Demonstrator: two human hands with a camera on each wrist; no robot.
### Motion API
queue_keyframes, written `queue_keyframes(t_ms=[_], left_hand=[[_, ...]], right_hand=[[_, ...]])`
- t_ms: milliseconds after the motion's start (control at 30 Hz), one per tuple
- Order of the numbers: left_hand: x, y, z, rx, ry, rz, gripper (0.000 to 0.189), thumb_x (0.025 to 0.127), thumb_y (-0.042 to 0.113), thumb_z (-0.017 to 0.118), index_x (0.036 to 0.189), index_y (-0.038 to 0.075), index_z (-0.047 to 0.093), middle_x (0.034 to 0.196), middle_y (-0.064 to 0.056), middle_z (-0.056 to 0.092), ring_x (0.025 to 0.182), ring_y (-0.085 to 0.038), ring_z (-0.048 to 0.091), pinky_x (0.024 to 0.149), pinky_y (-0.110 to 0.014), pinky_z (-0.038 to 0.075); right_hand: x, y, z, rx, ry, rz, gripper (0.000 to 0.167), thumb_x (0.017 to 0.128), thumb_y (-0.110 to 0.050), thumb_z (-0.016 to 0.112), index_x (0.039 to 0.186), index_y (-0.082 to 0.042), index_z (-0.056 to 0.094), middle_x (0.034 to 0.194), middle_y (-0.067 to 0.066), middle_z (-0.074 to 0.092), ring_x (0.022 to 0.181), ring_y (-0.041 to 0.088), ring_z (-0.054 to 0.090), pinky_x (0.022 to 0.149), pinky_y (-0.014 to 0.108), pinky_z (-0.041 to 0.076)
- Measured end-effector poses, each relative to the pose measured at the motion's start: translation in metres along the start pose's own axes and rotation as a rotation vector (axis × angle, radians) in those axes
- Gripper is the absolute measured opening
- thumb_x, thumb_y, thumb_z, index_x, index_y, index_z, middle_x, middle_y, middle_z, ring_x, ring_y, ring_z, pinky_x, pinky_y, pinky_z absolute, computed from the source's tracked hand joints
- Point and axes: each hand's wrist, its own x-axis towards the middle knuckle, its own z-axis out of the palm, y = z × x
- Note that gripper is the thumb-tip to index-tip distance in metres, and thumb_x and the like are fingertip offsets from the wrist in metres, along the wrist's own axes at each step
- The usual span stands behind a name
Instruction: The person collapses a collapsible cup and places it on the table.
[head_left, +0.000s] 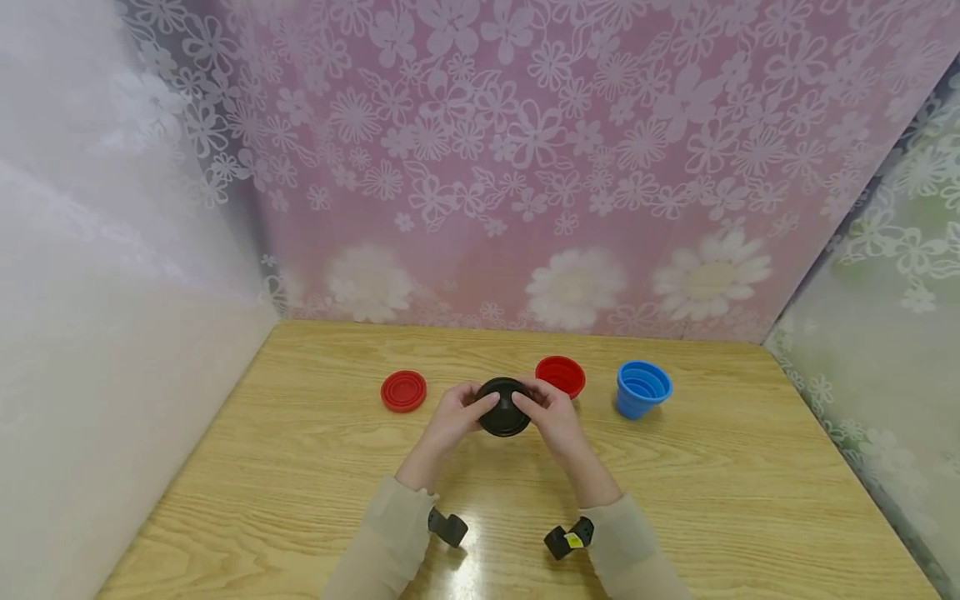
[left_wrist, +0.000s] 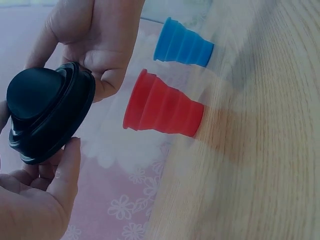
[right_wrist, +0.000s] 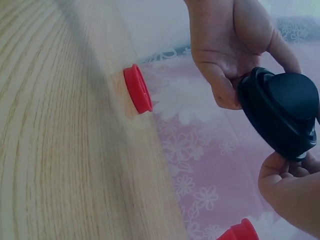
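Observation:
Both hands hold a black collapsible cup (head_left: 504, 417) above the table, one at each side. In the head view, the thumbs of my left hand (head_left: 454, 414) and right hand (head_left: 557, 419) lie on its near face, with the other fingers partly hidden behind it. The wrist views show the black cup (left_wrist: 42, 110) mostly folded, a rounded middle bulging out of its thick rim. Beyond my right hand stand an expanded red cup (head_left: 562, 375) and an expanded blue cup (head_left: 641, 392). A flattened red cup (head_left: 403, 391) lies left of my left hand.
The wooden table (head_left: 712, 500) reaches back to a pink flowered curtain (head_left: 465, 167). A pale wall covering (head_left: 135, 333) closes the left side, and a flowered one (head_left: 885, 333) the right. Dark wrist cameras (head_left: 447, 527) sit at both cuffs.

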Motion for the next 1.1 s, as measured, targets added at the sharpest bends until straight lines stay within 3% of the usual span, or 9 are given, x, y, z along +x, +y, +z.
queue_keyframes(t_ms=[367,600,700,933,1100], left_hand=[[-0.001,0.002,0.003,0.038,0.104,0.01,0.025,0.08,0.009,0.064,0.096,-0.008,0.055,0.084,-0.006,0.056,0.073,-0.014,0.053,0.068,-0.025,0.045],[-0.015,0.025,0.012,0.061,0.14,0.044,0.021,0.081,0.006,0.063,0.091,-0.011,0.055,0.08,-0.004,0.055,0.07,-0.011,0.051,0.066,-0.023,0.045],[-0.015,0.027,0.013,0.079,0.166,0.046,0.02,0.081,0.005,0.062,0.091,-0.011,0.055,0.079,-0.004,0.056,0.07,-0.011,0.051,0.065,-0.023,0.044],[-0.004,0.008,0.009,0.166,0.23,0.065,0.019,0.08,0.009,0.065,0.088,-0.006,0.059,0.077,-0.005,0.057,0.068,-0.012,0.051,0.061,-0.024,0.045],[0.0,-0.001,0.008,0.267,0.292,0.11,0.02,0.078,0.014,0.068,0.084,-0.003,0.061,0.074,-0.005,0.058,0.067,-0.012,0.049,0.059,-0.024,0.042]], right_hand=[[0.0,-0.004,0.004,0.004,0.045,0.042,0.032,0.083,0.0,0.058,0.111,0.013,0.05,0.091,0.007,0.058,0.083,0.017,0.056,0.075,0.024,0.047],[-0.001,-0.004,0.008,-0.005,0.098,0.026,0.027,0.081,0.003,0.059,0.107,0.012,0.054,0.089,0.009,0.059,0.08,0.018,0.056,0.072,0.024,0.048],[0.0,-0.003,0.009,-0.041,0.121,0.015,0.027,0.081,0.001,0.061,0.106,0.01,0.056,0.091,0.012,0.06,0.081,0.018,0.057,0.072,0.025,0.049],[0.0,-0.002,0.01,-0.251,0.179,-0.055,0.025,0.078,-0.007,0.067,0.1,0.004,0.063,0.094,0.014,0.063,0.076,0.016,0.058,0.066,0.022,0.05],[-0.009,-0.017,0.019,-0.37,0.211,-0.158,0.02,0.079,-0.004,0.065,0.095,0.008,0.064,0.085,0.017,0.063,0.07,0.02,0.058,0.06,0.019,0.049]])
